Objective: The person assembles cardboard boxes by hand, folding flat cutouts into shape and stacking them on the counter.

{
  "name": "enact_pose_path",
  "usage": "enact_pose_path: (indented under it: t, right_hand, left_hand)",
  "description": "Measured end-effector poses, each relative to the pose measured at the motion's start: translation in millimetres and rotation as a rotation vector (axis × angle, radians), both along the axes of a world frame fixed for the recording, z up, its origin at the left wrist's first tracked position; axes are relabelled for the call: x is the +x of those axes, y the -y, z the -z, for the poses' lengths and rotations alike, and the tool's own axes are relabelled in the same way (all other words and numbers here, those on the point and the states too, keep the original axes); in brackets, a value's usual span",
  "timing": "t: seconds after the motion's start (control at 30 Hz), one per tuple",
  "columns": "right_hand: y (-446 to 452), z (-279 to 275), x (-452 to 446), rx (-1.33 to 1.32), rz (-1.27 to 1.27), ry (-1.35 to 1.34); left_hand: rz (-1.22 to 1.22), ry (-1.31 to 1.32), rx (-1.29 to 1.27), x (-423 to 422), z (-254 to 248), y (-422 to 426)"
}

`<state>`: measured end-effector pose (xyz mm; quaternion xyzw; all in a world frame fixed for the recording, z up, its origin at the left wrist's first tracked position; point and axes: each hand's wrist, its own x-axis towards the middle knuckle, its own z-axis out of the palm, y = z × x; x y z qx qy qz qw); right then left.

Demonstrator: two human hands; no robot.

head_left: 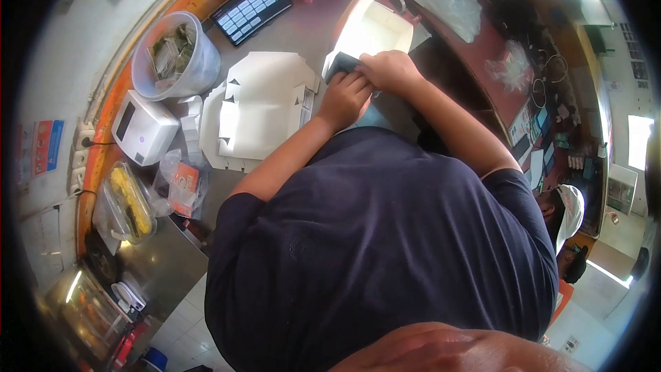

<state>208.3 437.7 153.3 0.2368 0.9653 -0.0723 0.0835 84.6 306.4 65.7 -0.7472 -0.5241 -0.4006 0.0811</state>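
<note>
Gripping the dark flat thing (pixel 341 65) near the open box (pixel 384 30), the left hand (pixel 345 100) was closed; the right hand (pixel 394 71) met its edge, whether gripping I couldn't tell. It looked light, stiff, maybe slippery, best held by 2 opposite edges.

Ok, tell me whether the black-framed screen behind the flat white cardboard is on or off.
On: the screen is lit and shows rows of pale tiles on a dark background. The writing on them is too small to read.
</note>
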Motion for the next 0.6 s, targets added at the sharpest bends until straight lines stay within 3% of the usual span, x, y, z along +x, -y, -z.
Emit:
enact_pose_path:
  t: [0.23, 0.33, 0.43, 0.6]
  right_hand:
    - [-5, 2, 2, -0.038, 0.018, 0.105]
    - [-3, -3, -1, 0.006, -0.009, 0.157]
    - [-4, 7, 0, -0.014, 0.003, 0.160]
    - [-15, 12, -1, -0.230, 0.071, 0.073]
  left_hand:
    - [-0.181, -0.080, -0.016, 1, -12, 7]
    - [-0.217, -0.088, -0.136, -1, -9, 6]
    - [-0.202, 0.072, -0.301, -6, -2, -4]
    - [-0.135, 0.102, -0.204, -9, -7, -3]
